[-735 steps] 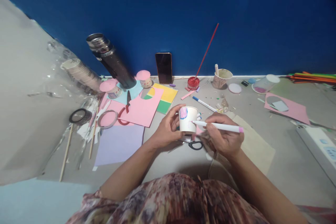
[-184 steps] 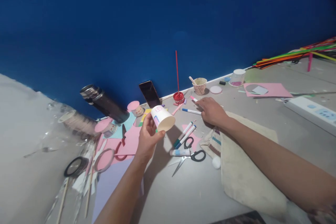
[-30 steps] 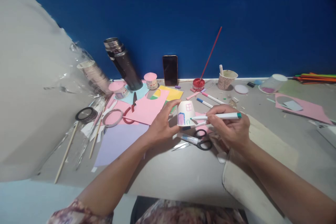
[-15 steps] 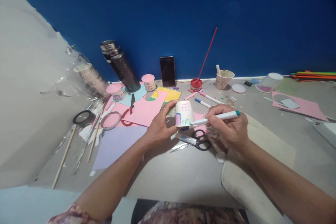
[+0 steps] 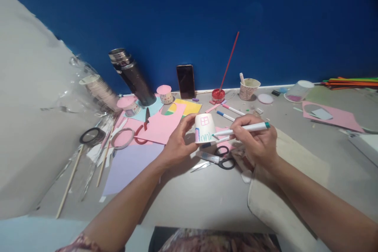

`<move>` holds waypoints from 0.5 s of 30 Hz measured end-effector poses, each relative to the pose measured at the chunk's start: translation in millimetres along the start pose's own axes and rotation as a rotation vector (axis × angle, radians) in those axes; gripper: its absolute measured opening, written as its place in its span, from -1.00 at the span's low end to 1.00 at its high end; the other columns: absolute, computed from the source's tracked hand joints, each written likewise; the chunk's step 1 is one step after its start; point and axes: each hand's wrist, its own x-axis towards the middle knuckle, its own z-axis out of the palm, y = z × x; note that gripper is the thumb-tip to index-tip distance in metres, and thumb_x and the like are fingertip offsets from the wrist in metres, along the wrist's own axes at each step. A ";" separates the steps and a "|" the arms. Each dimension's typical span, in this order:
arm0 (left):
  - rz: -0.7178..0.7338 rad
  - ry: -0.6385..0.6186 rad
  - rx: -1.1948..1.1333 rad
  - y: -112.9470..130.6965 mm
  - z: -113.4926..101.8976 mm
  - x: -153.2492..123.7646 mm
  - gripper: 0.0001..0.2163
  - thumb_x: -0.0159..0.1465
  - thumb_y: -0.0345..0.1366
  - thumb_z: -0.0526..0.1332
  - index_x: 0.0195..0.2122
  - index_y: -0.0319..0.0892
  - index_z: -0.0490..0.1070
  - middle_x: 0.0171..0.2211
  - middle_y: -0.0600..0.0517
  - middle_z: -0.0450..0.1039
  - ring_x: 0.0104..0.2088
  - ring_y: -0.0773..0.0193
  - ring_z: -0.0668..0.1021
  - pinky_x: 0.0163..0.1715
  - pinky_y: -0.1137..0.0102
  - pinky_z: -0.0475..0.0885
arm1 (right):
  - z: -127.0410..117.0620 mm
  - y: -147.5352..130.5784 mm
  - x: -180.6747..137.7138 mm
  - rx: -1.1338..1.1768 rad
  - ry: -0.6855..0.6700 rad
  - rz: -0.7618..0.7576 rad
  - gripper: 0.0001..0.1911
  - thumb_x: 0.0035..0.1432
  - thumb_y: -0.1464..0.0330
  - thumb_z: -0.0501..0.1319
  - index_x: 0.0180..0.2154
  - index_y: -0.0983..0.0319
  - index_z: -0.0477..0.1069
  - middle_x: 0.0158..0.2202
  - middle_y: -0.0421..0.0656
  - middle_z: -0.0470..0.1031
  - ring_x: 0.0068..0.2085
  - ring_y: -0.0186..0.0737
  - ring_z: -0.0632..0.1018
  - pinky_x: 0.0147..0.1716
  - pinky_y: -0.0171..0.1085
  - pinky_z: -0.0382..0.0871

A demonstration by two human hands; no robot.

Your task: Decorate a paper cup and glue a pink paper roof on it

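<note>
An upturned white paper cup [image 5: 204, 128], marked with a pink window and a blue-and-pink door, sat just above the desk [image 5: 206, 201] at centre, pinched at its side by our left hand [image 5: 177, 143], thumb and fingers curled round the wall. Our right hand [image 5: 256, 141] gripped a green-capped marker [image 5: 240, 129] in a writing hold, its tip touching the cup's lower rim, where green loops ran along the base. To draw this line well, we judged, the cup had to be held firm without being crushed and turned slowly, with the pen pressed lightly. Scissors [image 5: 217, 158] and a glue tube [image 5: 210, 157] lay just below the cup; pink paper [image 5: 161, 126], a dark flask [image 5: 132, 76], a phone [image 5: 185, 80] and a red paint pot [image 5: 217, 95] stood farther back towards the blue wall.
</note>
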 end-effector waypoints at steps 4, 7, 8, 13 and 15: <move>0.004 0.013 -0.024 0.4 1.9 0.8 -0.35 0.24 -0.32 0.41 0.32 -0.02 0.21 0.37 -0.15 0.32 0.41 0.01 0.37 0.44 -0.01 0.23 | -0.6 1.1 0.0 0.009 -0.019 0.011 -0.80 0.31 0.35 0.28 -0.40 0.18 0.51 -0.54 -0.23 0.55 -0.51 -0.26 0.55 -0.47 -0.28 0.42; -0.009 0.009 -0.031 -0.6 2.6 0.1 -0.35 0.24 -0.30 0.41 0.31 0.00 0.20 0.38 -0.15 0.30 0.43 0.01 0.34 0.46 -0.01 0.20 | 0.2 1.2 -0.1 0.014 -0.009 0.032 -0.80 0.31 0.33 0.29 -0.40 0.18 0.52 -0.53 -0.22 0.56 -0.50 -0.25 0.56 -0.46 -0.28 0.43; -0.009 0.004 -0.033 -1.1 2.8 -0.2 -0.35 0.24 -0.30 0.42 0.31 0.00 0.20 0.39 -0.15 0.30 0.44 0.01 0.34 0.46 -0.01 0.20 | 0.5 1.2 0.1 0.011 0.005 0.032 -0.81 0.31 0.33 0.29 -0.40 0.18 0.52 -0.52 -0.22 0.57 -0.49 -0.25 0.56 -0.45 -0.28 0.44; -0.001 -0.005 -0.043 -2.0 3.0 -0.7 -0.35 0.24 -0.29 0.41 0.31 0.03 0.19 0.40 -0.14 0.29 0.45 0.00 0.32 0.47 -0.02 0.18 | 0.7 -0.1 2.3 0.026 0.030 0.056 -0.79 0.29 0.33 0.28 -0.43 0.18 0.51 -0.55 -0.22 0.54 -0.52 -0.25 0.55 -0.48 -0.27 0.43; -0.008 -0.009 -0.044 -2.4 3.1 -0.6 -0.36 0.25 -0.28 0.40 0.31 0.04 0.19 0.40 -0.13 0.29 0.44 0.00 0.33 0.46 -0.05 0.19 | 0.5 -1.3 2.9 0.034 0.024 0.073 -0.77 0.28 0.30 0.28 -0.44 0.18 0.50 -0.57 -0.21 0.54 -0.53 -0.24 0.54 -0.49 -0.26 0.43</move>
